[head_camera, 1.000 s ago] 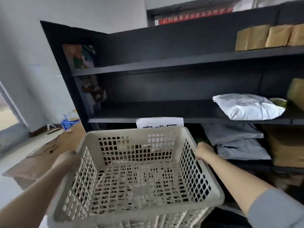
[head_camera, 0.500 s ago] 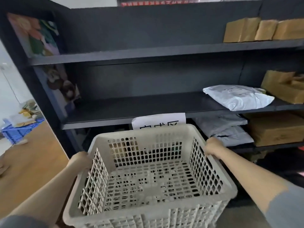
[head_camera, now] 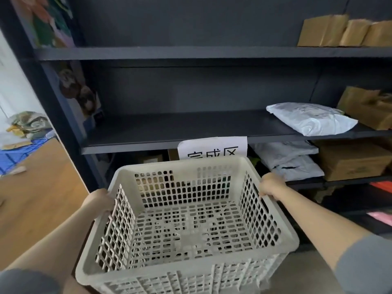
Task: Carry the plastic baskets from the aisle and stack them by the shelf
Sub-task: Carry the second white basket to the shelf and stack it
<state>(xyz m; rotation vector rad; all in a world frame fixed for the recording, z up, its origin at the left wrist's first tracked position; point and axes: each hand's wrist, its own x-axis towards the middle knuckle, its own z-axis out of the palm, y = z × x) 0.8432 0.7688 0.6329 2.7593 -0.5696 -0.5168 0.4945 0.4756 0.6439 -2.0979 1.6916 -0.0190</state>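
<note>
An empty cream-white perforated plastic basket (head_camera: 186,279) fills the lower middle of the head view, held up in front of a dark shelf unit (head_camera: 191,53). My left hand (head_camera: 98,201) grips the basket's left rim. On the right rim, my right hand (head_camera: 271,185) is closed over the edge. The basket's far wall partly covers a white paper sign (head_camera: 212,147) taped to the middle shelf's front edge. The basket's underside and whatever lies below it are hidden.
A white mailer bag (head_camera: 309,119) lies on the middle shelf, grey bags (head_camera: 292,164) and a cardboard box (head_camera: 354,162) below it. Brown parcels (head_camera: 337,31) sit on the top shelf. A wooden tabletop (head_camera: 38,192) is at left, a blue crate (head_camera: 14,153) behind it.
I have come closer to the shelf and turned right; the shelf now fills the view. The basket stays in both hands, held slightly lower and nearer the sign.
</note>
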